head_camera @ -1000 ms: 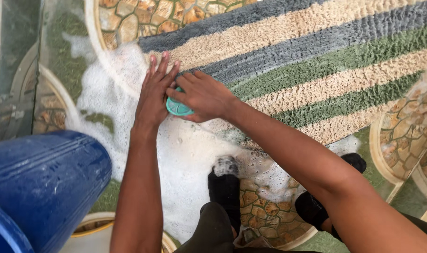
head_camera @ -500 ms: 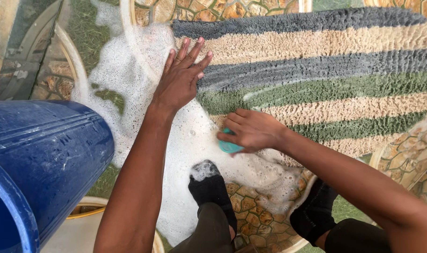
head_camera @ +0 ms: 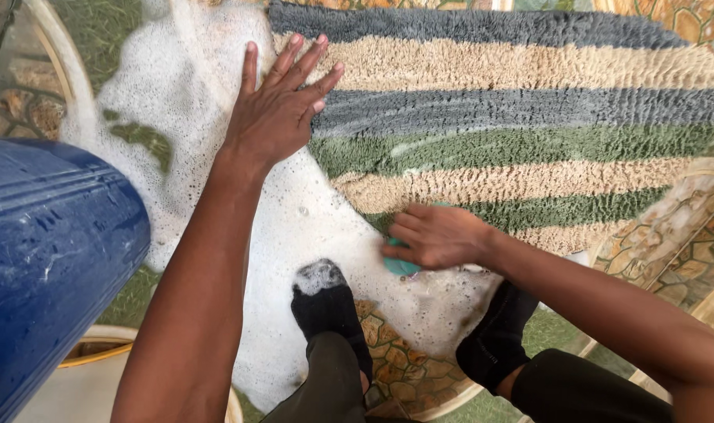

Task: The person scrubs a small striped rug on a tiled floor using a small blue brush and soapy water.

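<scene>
My right hand (head_camera: 437,236) grips a teal scrub brush (head_camera: 401,266) at the striped rug's (head_camera: 529,133) soapy near-left corner. My left hand (head_camera: 278,106) lies flat, fingers spread, pinning the rug's left edge. Firm, short strokes along the pile would work best, I judge.

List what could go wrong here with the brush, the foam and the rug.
1. Foam spreads under the socked foot on smooth patterned floor; a slip seems likely.
2. The right hand grips a soapy teal brush; it could squirt loose.
3. The left hand alone pins the striped rug, which may slide.
</scene>
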